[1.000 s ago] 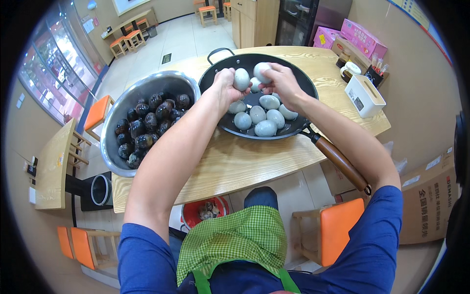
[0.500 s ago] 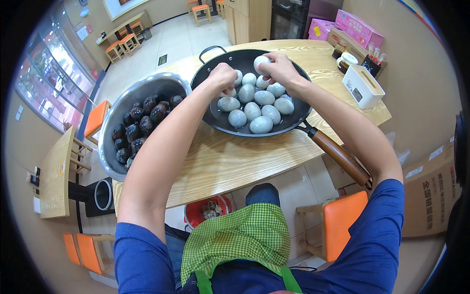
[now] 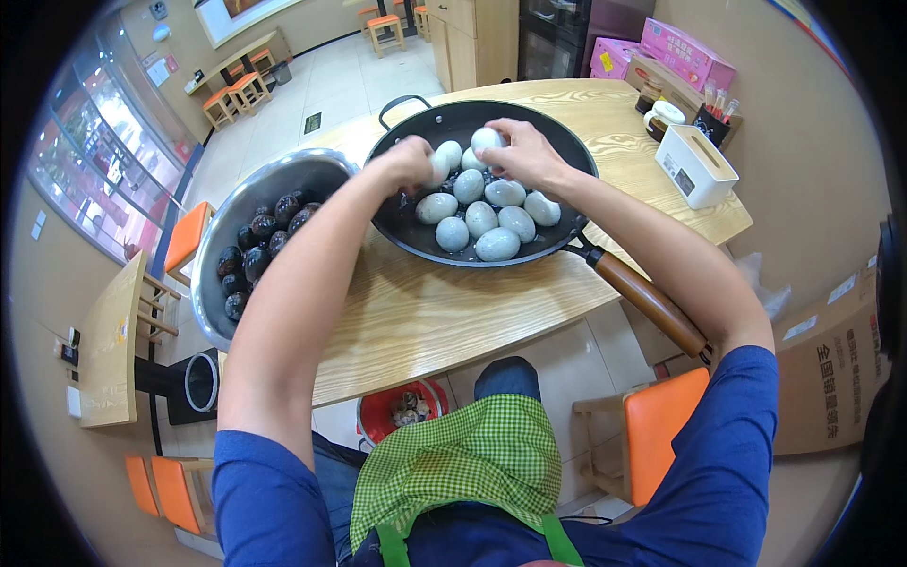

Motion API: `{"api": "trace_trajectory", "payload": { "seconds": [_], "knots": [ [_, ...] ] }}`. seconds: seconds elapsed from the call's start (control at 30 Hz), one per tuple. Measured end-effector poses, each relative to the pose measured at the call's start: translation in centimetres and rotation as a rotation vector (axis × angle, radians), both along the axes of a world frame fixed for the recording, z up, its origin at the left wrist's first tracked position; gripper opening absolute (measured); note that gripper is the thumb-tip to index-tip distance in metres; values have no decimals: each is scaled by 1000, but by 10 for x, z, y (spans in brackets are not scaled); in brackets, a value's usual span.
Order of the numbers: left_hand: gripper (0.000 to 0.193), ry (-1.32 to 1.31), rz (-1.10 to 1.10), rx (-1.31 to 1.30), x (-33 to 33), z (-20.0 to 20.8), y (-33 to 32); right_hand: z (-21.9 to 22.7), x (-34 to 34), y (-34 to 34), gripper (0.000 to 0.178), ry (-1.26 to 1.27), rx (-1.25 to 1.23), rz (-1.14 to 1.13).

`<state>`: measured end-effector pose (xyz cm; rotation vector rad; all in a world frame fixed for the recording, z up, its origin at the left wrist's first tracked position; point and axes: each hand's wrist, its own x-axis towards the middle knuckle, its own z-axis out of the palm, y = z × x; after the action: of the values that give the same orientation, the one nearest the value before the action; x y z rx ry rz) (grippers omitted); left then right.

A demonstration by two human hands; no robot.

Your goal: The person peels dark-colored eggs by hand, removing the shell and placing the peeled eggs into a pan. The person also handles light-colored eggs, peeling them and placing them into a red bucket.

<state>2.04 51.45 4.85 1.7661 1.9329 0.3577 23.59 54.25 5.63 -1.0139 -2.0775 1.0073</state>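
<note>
A wide black pan (image 3: 430,243) with a long wooden handle (image 3: 652,300) holds several pale grey-blue eggs (image 3: 498,244), wet on the surface. Over its far side my right hand (image 3: 529,159) is closed on a whitish egg (image 3: 487,141), fingers curled round it. My left hand (image 3: 408,164) is at the pan's left side, closed, with a pale egg (image 3: 438,169) at its fingertips; part of that grip is hidden. Left of the pan stands a steel bowl (image 3: 215,210) with several dark, blackish egg-shaped pieces (image 3: 255,263), partly covered by my left forearm.
The pan and bowl rest on a wooden table (image 3: 435,326). A white tissue box (image 3: 697,167), jars (image 3: 665,118) and pink boxes (image 3: 687,55) line its right end. Below are a red bucket (image 3: 378,416) with scraps and an orange stool (image 3: 667,435). My right forearm passes over the pan handle.
My left hand has drawn left and slightly down with an egg at its fingers. My right hand has shifted slightly left and down, still gripping its egg.
</note>
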Motion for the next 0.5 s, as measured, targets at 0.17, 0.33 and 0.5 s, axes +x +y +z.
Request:
{"api": "trace_trajectory", "payload": {
  "seconds": [0.17,0.33,0.5],
  "knots": [
    [36,-1435,160,-120,-9,16,-2,6,-4,3,57,415,445,-145],
    [28,-1552,50,-155,12,13,-8,-8,-8,1,54,119,668,100],
    [31,-1556,134,-126,11,4,-12,5,-3,0,52,323,563,-49]
  ]
}}
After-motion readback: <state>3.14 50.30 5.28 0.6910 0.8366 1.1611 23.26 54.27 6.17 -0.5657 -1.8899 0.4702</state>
